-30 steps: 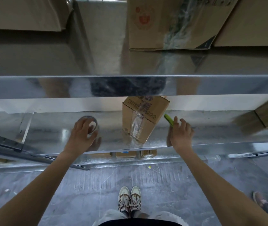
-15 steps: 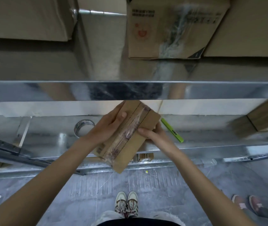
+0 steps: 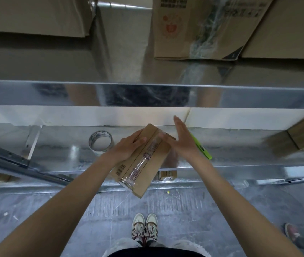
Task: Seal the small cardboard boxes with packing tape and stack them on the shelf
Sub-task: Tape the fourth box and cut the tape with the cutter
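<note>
Left hand [image 3: 129,147]: fingers curled over the far left edge of the small box [image 3: 143,160], gripping it and bearing its weight.
Right hand [image 3: 181,138]: flat, fingers straight, its edge against the box's far right corner; it grasps nothing.
Box: held tilted in the air, over the front lip of the metal shelf [image 3: 240,156], a strip of clear tape [image 3: 143,162] along its seam.
Doing it well: I'd press the tape flat to both ends before setting the box down.
Nearby: tape roll [image 3: 100,141] left on the shelf, green marker [image 3: 202,148] right.
In the way: the marker lies just behind the right hand.
</note>
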`<action>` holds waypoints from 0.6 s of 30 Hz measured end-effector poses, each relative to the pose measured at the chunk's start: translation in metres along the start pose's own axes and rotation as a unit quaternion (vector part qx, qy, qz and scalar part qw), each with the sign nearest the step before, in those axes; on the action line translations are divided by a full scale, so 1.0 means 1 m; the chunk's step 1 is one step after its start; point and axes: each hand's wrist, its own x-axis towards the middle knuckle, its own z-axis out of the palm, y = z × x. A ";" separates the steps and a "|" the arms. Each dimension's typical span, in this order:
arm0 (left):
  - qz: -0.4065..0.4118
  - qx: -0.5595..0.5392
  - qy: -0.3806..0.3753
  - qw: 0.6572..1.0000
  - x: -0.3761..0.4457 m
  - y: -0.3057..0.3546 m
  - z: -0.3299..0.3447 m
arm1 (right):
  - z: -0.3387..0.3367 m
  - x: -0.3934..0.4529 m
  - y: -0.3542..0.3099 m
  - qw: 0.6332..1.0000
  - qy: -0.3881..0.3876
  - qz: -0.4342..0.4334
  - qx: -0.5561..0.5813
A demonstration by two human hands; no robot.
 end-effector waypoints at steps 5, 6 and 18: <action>-0.004 -0.006 0.005 1.000 0.001 0.000 0.003 | 0.024 0.016 0.003 0.964 -0.074 -0.107 -0.233; -0.006 -0.012 0.005 1.000 0.002 -0.001 0.004 | 0.028 0.014 0.005 0.960 -0.062 -0.107 -0.251; -0.014 -0.015 0.009 1.000 0.008 -0.006 0.008 | 0.082 -0.102 -0.012 0.926 -0.098 -0.247 -0.268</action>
